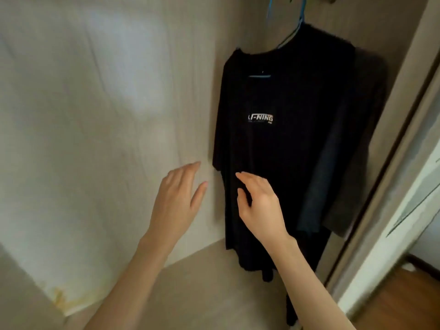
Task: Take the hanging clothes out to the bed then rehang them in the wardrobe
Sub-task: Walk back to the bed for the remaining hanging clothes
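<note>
A black T-shirt (273, 148) with white lettering on its chest hangs on a blue hanger (289, 32) inside the wardrobe, at the right. Behind it hang a dark blue garment (323, 186) and a grey one (364, 144). My left hand (177, 198) is raised in front of the wardrobe's back wall, just left of the shirt's sleeve, fingers straight and holding nothing. My right hand (259, 203) hovers in front of the shirt's lower half with loosely bent fingers; whether it touches the cloth I cannot tell.
The pale wardrobe back wall (95, 115) fills the left side, and the wardrobe floor (202, 282) lies below the clothes. A door frame (392, 163) runs down the right. Wooden room floor (404, 301) shows at the bottom right.
</note>
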